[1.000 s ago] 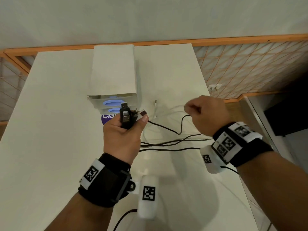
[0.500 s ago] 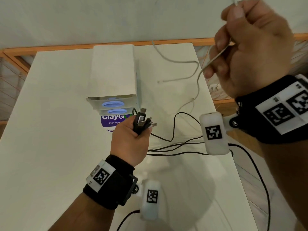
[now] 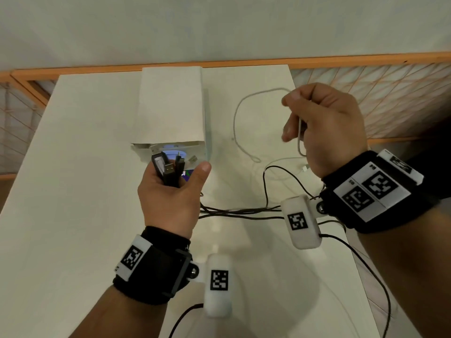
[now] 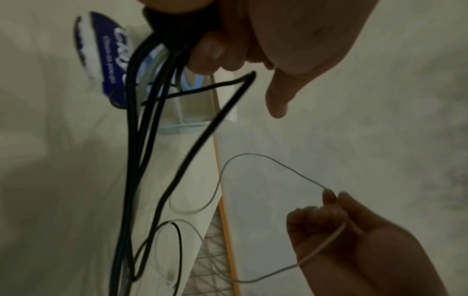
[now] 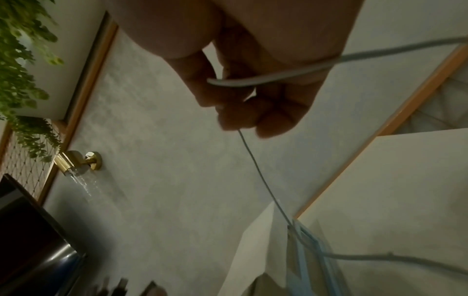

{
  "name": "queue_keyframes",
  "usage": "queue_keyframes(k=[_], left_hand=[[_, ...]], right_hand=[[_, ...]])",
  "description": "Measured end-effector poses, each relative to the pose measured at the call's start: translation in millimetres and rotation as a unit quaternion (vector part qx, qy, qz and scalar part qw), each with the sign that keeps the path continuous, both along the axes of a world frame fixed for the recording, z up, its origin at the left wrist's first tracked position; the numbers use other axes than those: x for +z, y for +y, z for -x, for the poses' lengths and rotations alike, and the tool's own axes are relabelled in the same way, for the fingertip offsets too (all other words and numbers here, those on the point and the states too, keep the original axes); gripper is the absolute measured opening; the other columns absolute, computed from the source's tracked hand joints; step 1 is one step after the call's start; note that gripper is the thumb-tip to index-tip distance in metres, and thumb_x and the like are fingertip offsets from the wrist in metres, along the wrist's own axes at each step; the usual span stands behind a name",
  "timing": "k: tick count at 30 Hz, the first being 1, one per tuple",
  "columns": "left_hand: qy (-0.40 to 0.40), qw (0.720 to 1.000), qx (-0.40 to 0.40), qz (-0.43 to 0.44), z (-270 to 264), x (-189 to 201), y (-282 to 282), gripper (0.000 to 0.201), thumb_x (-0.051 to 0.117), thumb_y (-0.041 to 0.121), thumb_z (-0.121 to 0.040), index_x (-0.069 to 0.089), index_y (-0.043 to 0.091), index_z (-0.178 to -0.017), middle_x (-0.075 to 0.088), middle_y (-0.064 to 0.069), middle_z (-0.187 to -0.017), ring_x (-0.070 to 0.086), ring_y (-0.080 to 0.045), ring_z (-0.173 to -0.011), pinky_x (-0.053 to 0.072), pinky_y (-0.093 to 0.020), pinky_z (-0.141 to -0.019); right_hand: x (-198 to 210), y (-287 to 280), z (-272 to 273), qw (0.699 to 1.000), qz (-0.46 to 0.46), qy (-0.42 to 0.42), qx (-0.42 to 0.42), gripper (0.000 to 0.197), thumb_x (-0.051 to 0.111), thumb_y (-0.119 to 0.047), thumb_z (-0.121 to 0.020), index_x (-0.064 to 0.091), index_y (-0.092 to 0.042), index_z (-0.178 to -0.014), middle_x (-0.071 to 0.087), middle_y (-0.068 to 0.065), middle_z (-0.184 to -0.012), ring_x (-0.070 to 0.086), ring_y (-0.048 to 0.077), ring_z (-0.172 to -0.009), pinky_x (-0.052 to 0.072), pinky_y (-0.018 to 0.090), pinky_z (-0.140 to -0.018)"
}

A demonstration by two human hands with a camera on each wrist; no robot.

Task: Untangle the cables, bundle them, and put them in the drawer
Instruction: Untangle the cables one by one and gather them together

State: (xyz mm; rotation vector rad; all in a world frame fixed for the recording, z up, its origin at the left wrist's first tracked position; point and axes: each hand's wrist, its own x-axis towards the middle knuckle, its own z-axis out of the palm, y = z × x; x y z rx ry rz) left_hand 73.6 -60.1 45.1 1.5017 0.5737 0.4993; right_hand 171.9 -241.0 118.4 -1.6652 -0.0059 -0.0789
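My left hand grips a bunch of black cable plugs in front of the white drawer unit. Their black cables trail right across the white table. My right hand, raised above the table's right side, pinches a thin white cable. That cable loops through the air from the fingers and down to the table. In the left wrist view the right hand holds the white cable below my left thumb. A white plug lies under the right hand.
The drawer unit has blue oval handles and a purple sticker in front of it. An orange-framed lattice rail runs behind and right of the table. A gold wall fitting and green leaves show in the right wrist view.
My right hand, which had pulled the white cable high up, has come back down toward the table's right side, still holding it. My left hand keeps the black plugs, shifted slightly toward the drawer unit.
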Motion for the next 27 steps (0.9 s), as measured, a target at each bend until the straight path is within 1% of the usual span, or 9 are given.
queue_keyframes(k=[3, 7, 10, 12, 15, 18, 22, 24, 27], left_hand=[[-0.019, 1.0, -0.012, -0.011, 0.8, 3.9, -2.9, 0.034, 0.085, 0.029, -0.068, 0.069, 0.013, -0.093, 0.061, -0.008, -0.07, 0.048, -0.018, -0.055, 0.05, -0.033, -0.059], [-0.014, 0.998, -0.026, 0.046, 1.3, 7.0, -5.1, 0.016, 0.083, 0.032, -0.065, 0.069, 0.025, -0.069, 0.057, 0.01, -0.054, 0.044, -0.012, -0.042, 0.037, -0.027, -0.054], [-0.007, 0.993, -0.045, 0.111, 0.8, 9.4, -8.1, 0.022, 0.085, 0.026, -0.073, 0.067, 0.017, -0.063, 0.043, 0.001, -0.045, 0.03, -0.015, -0.037, 0.025, -0.028, -0.049], [0.025, 0.984, -0.086, 0.152, 0.0, 8.7, -9.5, 0.027, 0.078, 0.035, -0.071, 0.067, 0.011, -0.065, 0.035, -0.006, -0.045, 0.023, -0.015, -0.037, 0.019, -0.034, -0.048], [0.068, 0.973, -0.132, 0.175, 1.8, 6.9, -10.5, 0.029, 0.076, 0.035, -0.073, 0.066, 0.008, -0.069, 0.028, 0.003, -0.041, 0.021, -0.014, -0.036, 0.019, -0.029, -0.047], [0.062, 0.975, -0.096, 0.191, 1.1, 2.9, -6.8, 0.018, 0.073, 0.013, -0.084, 0.07, 0.015, -0.067, 0.032, -0.005, -0.047, 0.024, -0.014, -0.035, 0.026, -0.024, -0.044], [0.061, 0.98, -0.062, 0.18, -0.6, 0.6, -6.5, 0.019, 0.069, 0.008, -0.088, 0.062, 0.004, -0.071, 0.03, -0.005, -0.049, 0.022, -0.015, -0.035, 0.025, -0.025, -0.044], [0.062, 0.98, -0.015, 0.186, -2.8, 2.0, -6.2, 0.023, 0.068, 0.007, -0.088, 0.055, 0.004, -0.07, 0.025, -0.001, -0.043, 0.019, -0.014, -0.035, 0.02, -0.028, -0.046], [0.05, 0.97, 0.066, 0.231, -7.2, 2.8, -0.8, 0.038, 0.067, 0.008, -0.088, 0.049, 0.015, -0.055, 0.023, 0.004, -0.041, 0.016, -0.014, -0.037, 0.019, -0.027, -0.046]], right_hand=[[-5.7, 5.8, 6.1, 0.999, -0.004, 0.035, 0.035, 0.017, 0.058, -0.02, -0.096, 0.063, -0.005, -0.094, 0.054, 0.005, -0.048, 0.046, 0.025, -0.038, 0.041, 0.023, -0.043], [-20.6, 14.0, 15.2, 0.99, 0.051, 0.071, 0.109, 0.012, 0.062, -0.031, -0.094, 0.064, -0.02, -0.088, 0.055, -0.002, -0.051, 0.042, 0.013, -0.038, 0.037, 0.024, -0.045], [-31.7, 20.4, 27.1, 0.962, 0.135, 0.052, 0.234, 0.012, 0.066, -0.018, -0.083, 0.07, -0.022, -0.094, 0.056, -0.005, -0.059, 0.046, 0.003, -0.047, 0.037, 0.022, -0.051], [-34.8, 25.9, 36.7, 0.932, 0.22, 0.008, 0.287, 0.016, 0.063, -0.01, -0.084, 0.071, -0.023, -0.088, 0.059, -0.001, -0.063, 0.047, 0.005, -0.049, 0.04, 0.021, -0.054], [-35.6, 32.9, 47.1, 0.896, 0.304, -0.074, 0.315, 0.018, 0.059, -0.016, -0.092, 0.067, -0.016, -0.076, 0.055, 0.0, -0.057, 0.05, 0.014, -0.053, 0.039, 0.025, -0.055], [-40.5, 33.0, 47.7, 0.889, 0.316, -0.069, 0.323, 0.014, 0.06, -0.023, -0.094, 0.072, -0.027, -0.1, 0.058, -0.004, -0.056, 0.051, 0.014, -0.054, 0.04, 0.022, -0.055], [-45.0, 29.3, 50.2, 0.878, 0.33, -0.044, 0.345, 0.034, 0.064, -0.028, -0.091, 0.064, -0.036, -0.125, 0.068, -0.002, -0.066, 0.058, 0.008, -0.058, 0.046, 0.019, -0.059], [-46.9, 24.0, 47.5, 0.873, 0.356, -0.036, 0.332, 0.025, 0.067, -0.029, -0.088, 0.071, -0.031, -0.112, 0.068, -0.009, -0.067, 0.059, 0.001, -0.061, 0.044, 0.015, -0.064], [-56.7, 4.9, 30.2, 0.852, 0.451, -0.016, 0.264, 0.027, 0.055, -0.035, -0.094, 0.075, -0.02, -0.083, 0.07, -0.005, -0.077, 0.064, 0.015, -0.074, 0.049, 0.03, -0.074]])
